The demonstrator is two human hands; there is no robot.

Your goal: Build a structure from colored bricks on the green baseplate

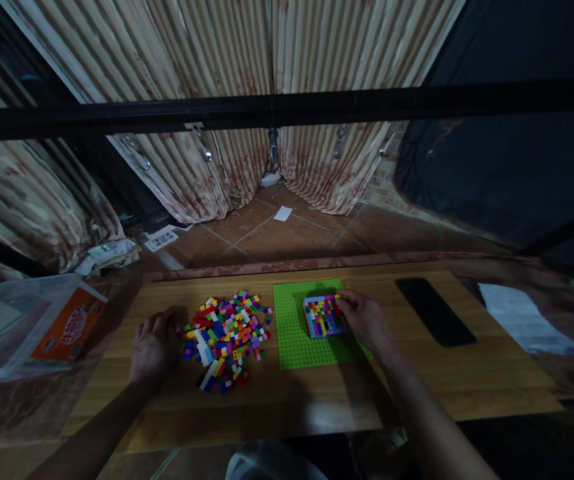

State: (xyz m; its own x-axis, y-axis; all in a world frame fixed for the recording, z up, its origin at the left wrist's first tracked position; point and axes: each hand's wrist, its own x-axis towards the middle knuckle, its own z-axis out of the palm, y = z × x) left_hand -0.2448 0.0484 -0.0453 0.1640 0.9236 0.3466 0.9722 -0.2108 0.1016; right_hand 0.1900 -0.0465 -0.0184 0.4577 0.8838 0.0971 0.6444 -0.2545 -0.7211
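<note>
The right hand [367, 321] hides one side of the brick block [321, 316] and part of the green baseplate [291, 337]; whether it pinches a brick is too small to tell. The left hand [154, 347] has its fingertips lost in dimness beside the brick pile [234, 327]. The picture's left edge cuts off the plastic box [4, 300] (the print on its orange package [69, 325] is blurred).

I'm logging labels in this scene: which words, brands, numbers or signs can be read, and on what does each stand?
Nothing can be quoted with certainty.
Orange panel at the clear bin: large white characters, too blurred.
Printed paper on the floor: dark print, too small.
Brick pile, green baseplate: no readable text.
</note>
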